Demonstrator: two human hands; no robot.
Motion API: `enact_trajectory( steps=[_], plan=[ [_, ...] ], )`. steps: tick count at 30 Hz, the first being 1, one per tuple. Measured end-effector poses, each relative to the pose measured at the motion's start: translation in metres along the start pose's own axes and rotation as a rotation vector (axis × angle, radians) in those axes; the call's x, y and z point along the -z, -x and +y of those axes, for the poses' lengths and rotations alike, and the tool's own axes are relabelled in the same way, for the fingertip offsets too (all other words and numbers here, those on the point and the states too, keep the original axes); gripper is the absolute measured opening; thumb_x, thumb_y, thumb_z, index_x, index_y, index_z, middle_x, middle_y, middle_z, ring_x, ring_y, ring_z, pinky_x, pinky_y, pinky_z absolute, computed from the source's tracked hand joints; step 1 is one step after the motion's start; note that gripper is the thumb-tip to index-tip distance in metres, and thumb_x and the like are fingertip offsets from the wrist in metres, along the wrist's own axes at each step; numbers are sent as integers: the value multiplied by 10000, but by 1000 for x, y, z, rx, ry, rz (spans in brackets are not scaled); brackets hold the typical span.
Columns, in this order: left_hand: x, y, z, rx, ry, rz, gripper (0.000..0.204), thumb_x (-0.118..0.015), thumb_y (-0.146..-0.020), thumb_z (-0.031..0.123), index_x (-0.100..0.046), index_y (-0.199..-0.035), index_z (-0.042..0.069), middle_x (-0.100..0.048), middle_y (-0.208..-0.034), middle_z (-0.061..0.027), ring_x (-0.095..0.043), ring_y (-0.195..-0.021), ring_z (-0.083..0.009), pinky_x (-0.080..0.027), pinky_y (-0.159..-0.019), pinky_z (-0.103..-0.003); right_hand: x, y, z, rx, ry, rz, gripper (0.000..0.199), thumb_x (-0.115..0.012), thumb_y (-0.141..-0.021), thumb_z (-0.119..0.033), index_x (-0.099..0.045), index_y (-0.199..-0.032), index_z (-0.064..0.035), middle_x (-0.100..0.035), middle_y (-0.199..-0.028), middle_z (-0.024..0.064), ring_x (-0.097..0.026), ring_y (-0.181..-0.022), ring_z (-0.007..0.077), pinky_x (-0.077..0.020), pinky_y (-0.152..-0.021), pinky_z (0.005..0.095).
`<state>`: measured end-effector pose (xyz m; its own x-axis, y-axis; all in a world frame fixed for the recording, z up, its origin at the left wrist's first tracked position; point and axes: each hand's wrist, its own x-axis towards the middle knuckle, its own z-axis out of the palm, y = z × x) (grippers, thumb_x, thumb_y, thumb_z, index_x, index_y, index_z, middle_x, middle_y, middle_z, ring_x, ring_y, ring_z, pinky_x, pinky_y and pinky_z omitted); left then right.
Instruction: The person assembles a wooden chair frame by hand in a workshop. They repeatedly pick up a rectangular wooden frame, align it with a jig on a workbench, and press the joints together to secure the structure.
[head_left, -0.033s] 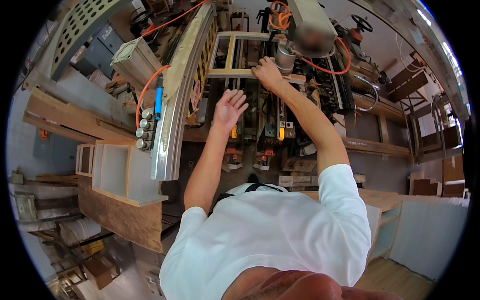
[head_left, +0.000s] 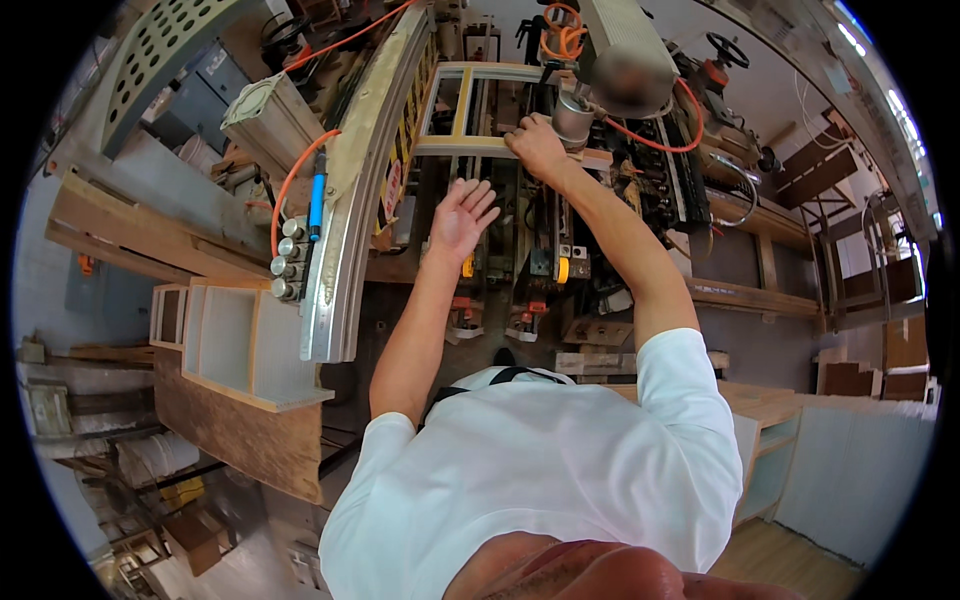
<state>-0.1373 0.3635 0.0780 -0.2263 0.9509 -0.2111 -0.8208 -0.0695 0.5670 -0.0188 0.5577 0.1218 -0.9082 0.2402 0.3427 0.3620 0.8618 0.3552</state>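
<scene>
In the head view, a pale frame (head_left: 463,103) lies across the machine (head_left: 540,262). The right hand (head_left: 538,147) curls at the frame's near rail (head_left: 465,147), just beside a metal cylinder (head_left: 573,120); whether its grip pinches the rail, I cannot tell. The left hand (head_left: 461,222), grip spread and palm up, is nearer the white shirt (head_left: 550,450), near the frame.

Can read no word or number, can only make out black-and-yellow warning stripes (head_left: 413,103) along the right side of the long metal beam (head_left: 335,300) and, on that same side of the beam, a red-and-white label (head_left: 393,190) too small to decipher
</scene>
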Motion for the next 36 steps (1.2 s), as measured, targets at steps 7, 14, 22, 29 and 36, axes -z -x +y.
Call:
enact_trajectory(
  steps=[7,14,22,29,36],
  plan=[
    [-7,-71,-23,1,50,72,855,-497,-926,532,-171,-1456,-55,-184,-1534,-218,-176,-1429,-350,-197,-1136,-526,-22,-5,7,-50,-183,-24,115,-597,-760,-114,-647,-861,-93,-673,-792,93,-624,-856,272,-431,-810,385],
    [-13,-121,-35,-124,449,32,875,-455,-913,588,-129,-1475,1,-178,-1535,-161,-191,-1422,-315,-167,-1153,-494,-20,-18,7,-12,-292,-145,252,-628,-739,-112,-602,-980,-45,-659,-822,148,-634,-815,328,-433,-770,430],
    [-3,-71,-63,-136,490,225,506,-550,-925,438,-445,-1238,55,-466,-1211,-114,-420,-1193,-317,-268,-1090,-499,-20,-19,6,0,-262,-125,207,-644,-693,-80,-604,-893,-44,-675,-820,149,-642,-826,314,-417,-798,434],
    [-4,27,-85,-65,383,232,298,-598,-915,321,-552,-1081,79,-547,-972,-65,-508,-1006,-257,-390,-971,-432,-15,-24,9,-18,-331,-238,221,-625,-693,-48,-582,-908,-27,-657,-807,163,-635,-851,343,-416,-846,450],
    [-10,151,-99,100,405,168,244,-573,-943,270,-595,-1099,82,-590,-1031,-48,-541,-1068,-227,-420,-1000,-413,-16,-31,2,-7,-232,-373,175,-605,-766,-56,-634,-938,-53,-690,-868,146,-658,-846,308,-398,-879,462]
  ],
)
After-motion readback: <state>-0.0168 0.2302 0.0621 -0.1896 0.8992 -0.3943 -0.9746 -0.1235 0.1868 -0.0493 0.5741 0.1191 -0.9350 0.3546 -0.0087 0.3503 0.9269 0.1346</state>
